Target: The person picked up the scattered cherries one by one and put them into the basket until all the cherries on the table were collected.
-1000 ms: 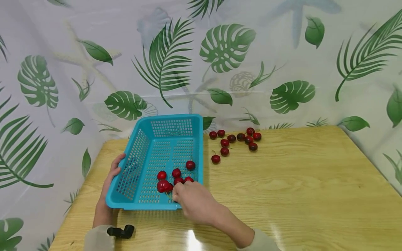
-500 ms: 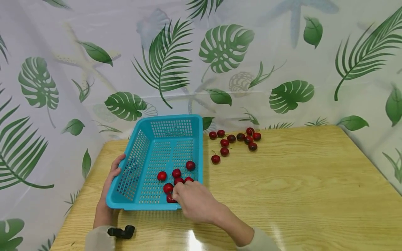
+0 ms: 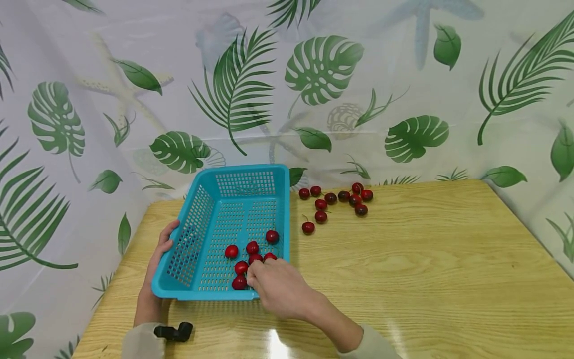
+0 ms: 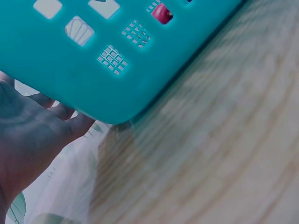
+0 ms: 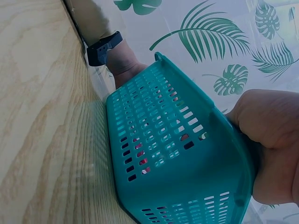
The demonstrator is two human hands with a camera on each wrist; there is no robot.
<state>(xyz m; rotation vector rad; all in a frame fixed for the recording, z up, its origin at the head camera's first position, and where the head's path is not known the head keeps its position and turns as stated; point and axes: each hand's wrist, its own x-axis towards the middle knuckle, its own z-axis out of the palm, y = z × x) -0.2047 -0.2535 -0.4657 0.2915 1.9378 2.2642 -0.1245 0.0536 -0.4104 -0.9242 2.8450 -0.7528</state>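
The turquoise plastic basket has mesh-like walls and several red cherries near its front. My left hand lies along the basket's left side, fingertips at the rim; in the left wrist view its fingers reach out along the outer wall. Over the front right corner, my right hand reaches into the basket with bent fingers. One cherry lies right at its fingertips and another cherry just behind. The right fingertips are hidden, and I cannot tell whether they hold anything.
On the wooden table, several loose cherries lie to the right of the basket, towards the back. A leaf-patterned sheet hangs behind the table. A black device sits at my left wrist.
A cherry beside my right fingers, nearer the camera one second ago, has dropped to the basket floor and shifted slightly left. Both hands and the basket have stayed almost still.
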